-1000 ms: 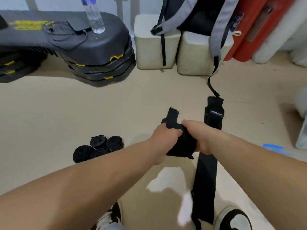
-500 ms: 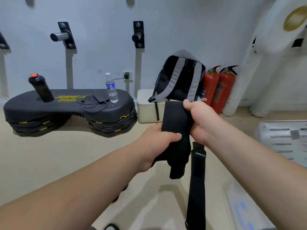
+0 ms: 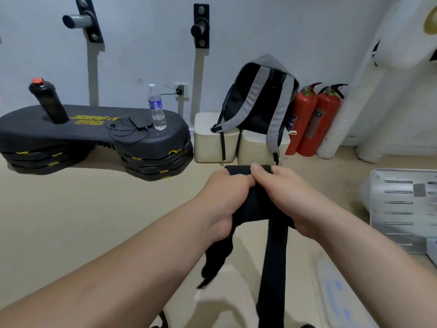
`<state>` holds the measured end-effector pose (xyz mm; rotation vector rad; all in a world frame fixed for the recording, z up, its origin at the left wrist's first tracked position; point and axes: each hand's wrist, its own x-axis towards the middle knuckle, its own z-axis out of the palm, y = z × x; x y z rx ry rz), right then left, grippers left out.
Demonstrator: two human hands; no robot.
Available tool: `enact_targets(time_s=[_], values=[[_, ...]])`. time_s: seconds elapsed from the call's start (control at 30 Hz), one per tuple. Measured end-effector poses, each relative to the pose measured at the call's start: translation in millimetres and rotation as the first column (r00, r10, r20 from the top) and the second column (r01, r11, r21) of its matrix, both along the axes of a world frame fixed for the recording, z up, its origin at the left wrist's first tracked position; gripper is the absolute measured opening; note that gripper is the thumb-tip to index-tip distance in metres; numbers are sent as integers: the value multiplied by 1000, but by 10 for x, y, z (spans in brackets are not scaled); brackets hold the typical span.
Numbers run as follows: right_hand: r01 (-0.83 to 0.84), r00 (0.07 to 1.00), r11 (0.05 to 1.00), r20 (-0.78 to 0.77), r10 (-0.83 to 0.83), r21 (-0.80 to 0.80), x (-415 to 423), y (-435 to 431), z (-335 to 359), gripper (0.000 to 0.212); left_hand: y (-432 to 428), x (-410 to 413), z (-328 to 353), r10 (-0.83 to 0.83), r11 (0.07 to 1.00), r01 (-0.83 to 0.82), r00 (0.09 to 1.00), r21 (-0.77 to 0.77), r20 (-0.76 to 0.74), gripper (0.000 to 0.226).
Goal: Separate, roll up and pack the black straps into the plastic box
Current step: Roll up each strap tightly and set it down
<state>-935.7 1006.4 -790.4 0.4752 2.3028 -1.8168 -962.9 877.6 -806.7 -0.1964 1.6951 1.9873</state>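
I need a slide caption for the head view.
Left hand and right hand grip a black strap whose tail hangs down, backpack behind.

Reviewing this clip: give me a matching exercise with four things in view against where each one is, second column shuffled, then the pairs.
Things:
1. black strap
2. clear water bottle
3. backpack
4. fire extinguishers

Places:
A. standing just right of the backpack
B. gripped by the left hand and the right hand
C. upright on the black platform
D. resting on the cream blocks

Pairs: 1-B, 2-C, 3-D, 4-A
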Motion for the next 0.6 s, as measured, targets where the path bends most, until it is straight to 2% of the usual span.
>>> enact_targets(time_s=[0.23, 0.4, 0.5, 0.6], values=[[-125, 992, 987, -10, 127, 96, -175, 25, -230, 31, -33, -334, -36, 179, 982, -174, 981, -68, 77, 19], [-135, 987, 990, -81, 138, 43, -278, 56, -365, 26, -131, -446, -33, 68, 989, -62, 997, -132, 44, 23], [-30, 995, 998, -98, 25, -56, -330, 62, -391, 25, -162, -438, -39, -24, 973, 5, 996, -229, -82, 24], [54, 994, 992, -90, -64, -118, -338, 51, -378, 26, -193, -361, -54, -109, 865, -71, 940, -496, -325, 31]])
